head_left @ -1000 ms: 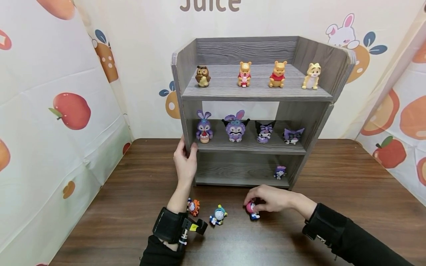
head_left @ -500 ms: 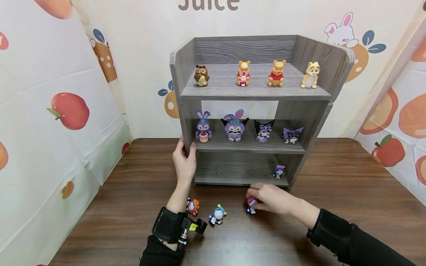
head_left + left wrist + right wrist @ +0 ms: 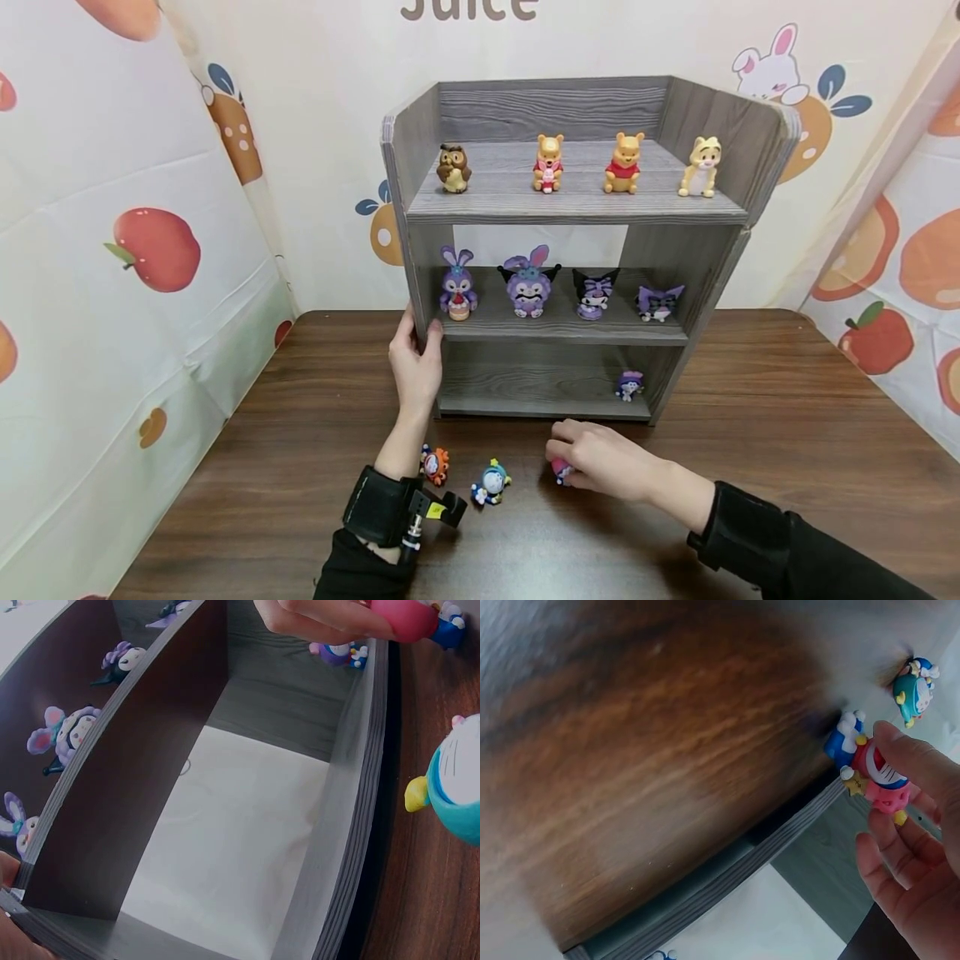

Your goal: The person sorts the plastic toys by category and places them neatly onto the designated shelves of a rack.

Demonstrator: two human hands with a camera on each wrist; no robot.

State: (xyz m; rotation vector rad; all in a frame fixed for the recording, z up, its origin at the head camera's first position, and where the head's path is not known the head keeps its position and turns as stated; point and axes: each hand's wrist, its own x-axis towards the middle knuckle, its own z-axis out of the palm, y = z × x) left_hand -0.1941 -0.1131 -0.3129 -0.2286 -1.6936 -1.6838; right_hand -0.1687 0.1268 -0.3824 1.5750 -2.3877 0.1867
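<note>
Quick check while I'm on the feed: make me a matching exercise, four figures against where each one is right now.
Things:
1. owl figure
2. pink figure
3. teal figure
4. lone small purple figure

Places:
A. bottom shelf, right end
B. in the right hand's grip, above the table
C. top shelf, left end
D. lying on the table, between the two wrists

Pairs: 1-C, 2-B, 3-D, 4-A

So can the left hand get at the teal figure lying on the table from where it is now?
Probably yes, once it lets go. The left hand grips the shelf side panel, and the teal figure lies in the open on the table near that wrist, with nothing standing between them.
</note>
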